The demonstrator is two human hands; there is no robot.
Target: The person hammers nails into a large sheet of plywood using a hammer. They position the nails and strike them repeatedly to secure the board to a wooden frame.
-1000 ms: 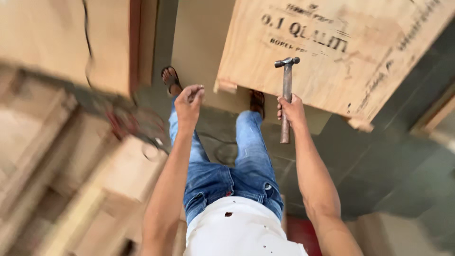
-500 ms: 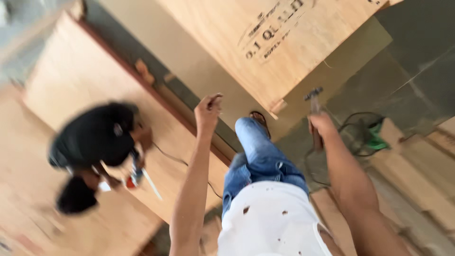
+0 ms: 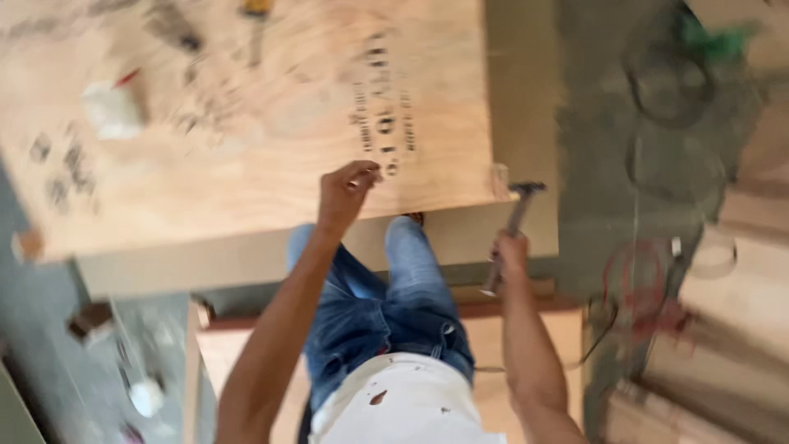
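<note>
Hammer [image 3: 511, 234] in the right hand [image 3: 511, 252], fist wrapped round the handle, head up and level with the corner of the plywood sheet [image 3: 246, 140]. Hanging just off that sheet's right edge, over grey floor [image 3: 608, 164]. Left hand [image 3: 345, 193] pinched shut at the sheet's near edge, fingertips together over the printed patch; something small between them perhaps, too blurred to tell. Blue-jeaned legs below, one foot just under the sheet edge.

Risks, as a judgement: pinching fingers close to any strike point, so a glancing blow could land on them. Frame smeared with head motion, so aim likely poor until the view settles. Foot under the overhang exposed if the sheet tips or the hammer slips.

Count: one hammer, two hands, one large printed sheet with a second pale board beneath it, another board [image 3: 246, 362] by the knees. White lump [image 3: 111, 111] and dark scattered bits on the sheet, too blurred to count. Coiled cable [image 3: 666, 82] and green object [image 3: 707, 37] at far right.
</note>
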